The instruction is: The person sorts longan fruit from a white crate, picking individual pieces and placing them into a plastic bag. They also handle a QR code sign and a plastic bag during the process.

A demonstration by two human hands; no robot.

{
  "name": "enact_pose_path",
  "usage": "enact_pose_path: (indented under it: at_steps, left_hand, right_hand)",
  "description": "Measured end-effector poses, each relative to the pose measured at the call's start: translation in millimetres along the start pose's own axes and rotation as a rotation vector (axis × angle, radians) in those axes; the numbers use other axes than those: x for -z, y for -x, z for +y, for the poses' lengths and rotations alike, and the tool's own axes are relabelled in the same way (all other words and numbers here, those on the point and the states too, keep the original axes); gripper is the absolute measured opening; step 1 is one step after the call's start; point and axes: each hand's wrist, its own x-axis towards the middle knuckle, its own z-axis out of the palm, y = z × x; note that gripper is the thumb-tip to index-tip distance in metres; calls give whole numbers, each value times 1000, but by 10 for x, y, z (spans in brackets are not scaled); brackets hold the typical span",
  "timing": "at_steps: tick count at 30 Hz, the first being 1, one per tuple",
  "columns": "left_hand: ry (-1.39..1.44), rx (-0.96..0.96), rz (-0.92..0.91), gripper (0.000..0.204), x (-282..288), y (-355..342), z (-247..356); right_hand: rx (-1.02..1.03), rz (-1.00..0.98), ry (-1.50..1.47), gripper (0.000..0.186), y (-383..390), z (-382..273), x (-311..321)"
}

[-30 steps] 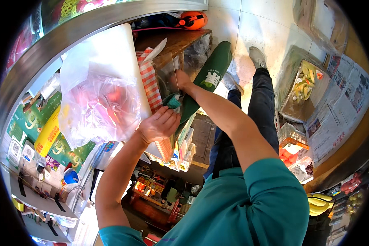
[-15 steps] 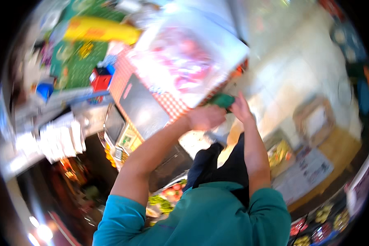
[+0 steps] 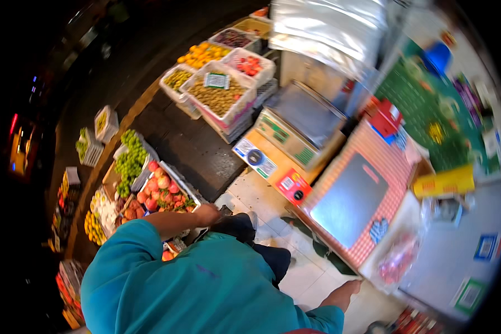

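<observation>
My left hand (image 3: pixel 207 215) is closed beside my dark trousers, near a crate of pomegranates (image 3: pixel 162 188). A small dark shape (image 3: pixel 225 211) lies against its fingertips, and I cannot make out what it is. My right hand (image 3: pixel 346 290) is down at the near corner of the table, its fingers drawn together by the white board (image 3: pixel 376 271). Whatever they grip is too small to name. Dark green material (image 3: pixel 337 259) hangs or lies below the table edge, close to that hand; I cannot tell whether they touch. A clear bag with pinkish contents (image 3: pixel 398 259) rests on the board.
A metal sheet (image 3: pixel 350 200) lies on the red checked tablecloth (image 3: pixel 381 147). Beyond stand a weighing scale (image 3: pixel 295 125), a red box (image 3: pixel 385 118) and a yellow roll (image 3: pixel 444 181). Ahead and left are fruit crates (image 3: pixel 220 100) and green grapes (image 3: pixel 131 158). White floor tiles (image 3: pixel 298 273) lie below.
My body and view have turned left toward the fruit crates. My hands, together at a green thing before, are now wide apart, the left by the pomegranates, the right by the table corner.
</observation>
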Motion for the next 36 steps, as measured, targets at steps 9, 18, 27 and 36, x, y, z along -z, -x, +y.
enact_pose_path:
  at_steps: [9, 18, 27, 36]
  left_hand:
    - [365, 772, -186, 27, -29, 705, -1785]
    - [694, 461, 47, 36, 595, -235, -2240]
    - [871, 786, 128, 35, 988, -274, -4154]
    - [689, 751, 367, 27, 1326, -1226, -6444]
  right_hand:
    - [72, -1607, -591, 36, 3065, -3119, 929]
    - [1233, -1151, -440, 38, 5198, -6959, 2291]
    - [1165, -833, -411, 63, 6660, -10192, 1598]
    - [497, -457, -315, 97, 6413, -12068, 1228]
